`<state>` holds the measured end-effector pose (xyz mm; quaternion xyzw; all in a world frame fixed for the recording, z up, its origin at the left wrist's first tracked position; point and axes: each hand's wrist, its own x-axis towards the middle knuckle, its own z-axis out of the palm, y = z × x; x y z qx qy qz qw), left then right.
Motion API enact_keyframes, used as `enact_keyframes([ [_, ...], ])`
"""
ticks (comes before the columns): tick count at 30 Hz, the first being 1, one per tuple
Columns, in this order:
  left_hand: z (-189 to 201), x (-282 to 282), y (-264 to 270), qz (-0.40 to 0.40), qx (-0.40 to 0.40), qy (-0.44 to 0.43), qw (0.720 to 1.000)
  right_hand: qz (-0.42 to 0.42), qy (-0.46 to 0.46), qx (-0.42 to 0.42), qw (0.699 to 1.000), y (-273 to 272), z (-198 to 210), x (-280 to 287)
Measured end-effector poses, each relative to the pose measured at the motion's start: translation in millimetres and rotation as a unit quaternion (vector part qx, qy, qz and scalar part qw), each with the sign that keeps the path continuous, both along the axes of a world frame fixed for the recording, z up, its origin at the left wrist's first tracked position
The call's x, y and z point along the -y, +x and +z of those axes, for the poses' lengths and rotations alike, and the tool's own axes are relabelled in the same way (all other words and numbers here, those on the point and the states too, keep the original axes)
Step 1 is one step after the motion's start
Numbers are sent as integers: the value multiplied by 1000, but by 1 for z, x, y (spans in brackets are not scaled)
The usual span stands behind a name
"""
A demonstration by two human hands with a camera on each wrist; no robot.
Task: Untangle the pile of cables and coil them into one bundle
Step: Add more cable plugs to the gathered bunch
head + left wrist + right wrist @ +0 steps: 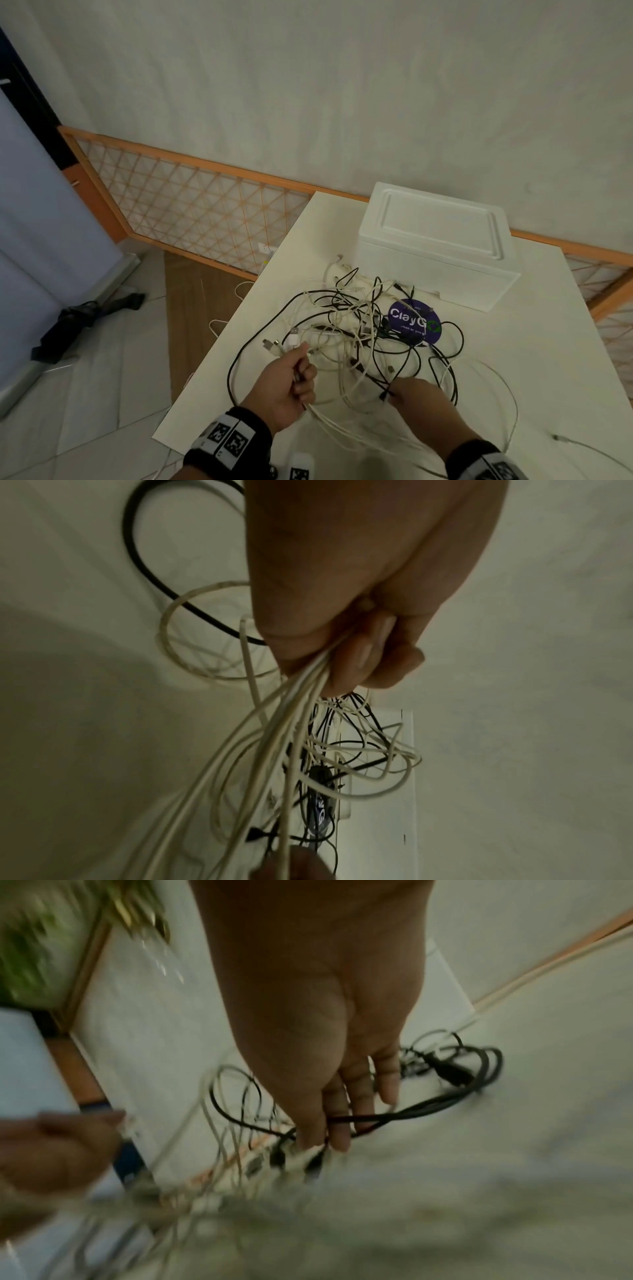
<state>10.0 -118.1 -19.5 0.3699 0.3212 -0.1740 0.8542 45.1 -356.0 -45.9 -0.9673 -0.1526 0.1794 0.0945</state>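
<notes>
Both hands in cables [356,329] | left hand [287,383] near table [548,342] edge

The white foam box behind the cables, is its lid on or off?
On. The white foam box shows its recessed lid seated flat on top, a seam running round below it. Its contents cannot be seen.

a white table [534,377] carries everything here. on its far side sits a white foam box [435,246] with its lid on, close to the wall. just in front of the box lies a round dark-blue sticker [416,320] with white lettering, partly covered by the tangle of black and white cables [356,329] — loops spread over the middle, a few white strands trailing toward the near edge.
</notes>
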Motion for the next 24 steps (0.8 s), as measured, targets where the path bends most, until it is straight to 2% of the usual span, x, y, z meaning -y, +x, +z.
enact_keyframes([
  [3, 4, 6, 6, -14, 0, 7, 1000, -54, 95, 31, 994, 4, 42, 13],
  [5, 9, 12, 12, -15, 1, 2, 1000, -74, 199, 53, 976, 9, 70, 20],
  [7, 13, 20, 19, -22, 6, -7, 1000, -88, 336, 64, 935, 11, 96, 21],
  [9, 20, 30, 24, -27, 22, -21, 999, -106, 435, 80, 891, 10, 114, 17],
  [11, 28, 39, 29, -26, 59, -45, 997, -105, 465, 110, 872, 9, 121, 9],
  [14, 38, 52, 34, -35, 128, -76, 988, -73, 398, 133, 905, 7, 112, -10],
  [18, 47, 64, 39, -31, 170, -68, 983, 29, 295, 109, 949, 1, 89, -33],
  [21, 52, 62, 44, 30, 147, -53, 987, 21, 232, 72, 970, 2, 87, -29],
  [24, 50, 34, 48, 139, 118, -82, 980, 6, 153, 55, 987, 10, 87, 1],
])
